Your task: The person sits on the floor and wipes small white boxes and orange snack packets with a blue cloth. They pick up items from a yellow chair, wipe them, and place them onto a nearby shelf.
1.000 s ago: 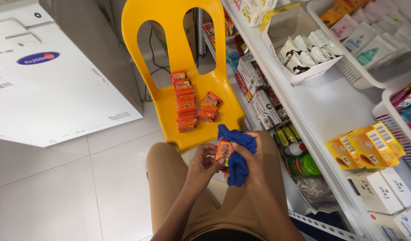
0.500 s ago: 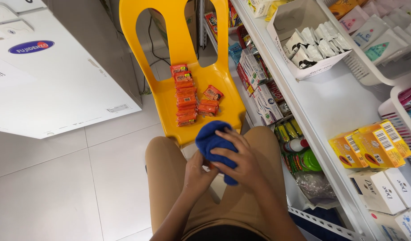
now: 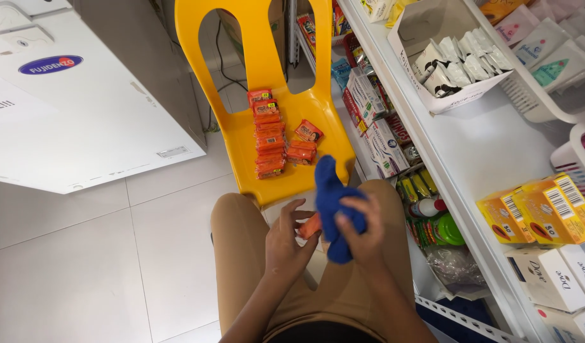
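A white chest freezer (image 3: 82,108) is filling the left of the floor, and white shelves (image 3: 489,165) are running down the right, carrying yellow boxes (image 3: 537,209) and a white basket of sachets (image 3: 461,60). Between them a yellow plastic chair (image 3: 267,101) is standing, its seat bearing a column of small orange packets (image 3: 269,136) with two more beside it. Just in front, over tan-trousered knees, the right hand (image 3: 362,238) is clamped around a blue cloth (image 3: 330,203), which is bunching softly and poking up limp above the fingers. The left hand (image 3: 286,244) is curling its fingers onto one orange packet (image 3: 310,227), touching the cloth. The packet is looking light, thin and likely slick, so pinching its edges seems safest; the cloth should be gripping anywhere.
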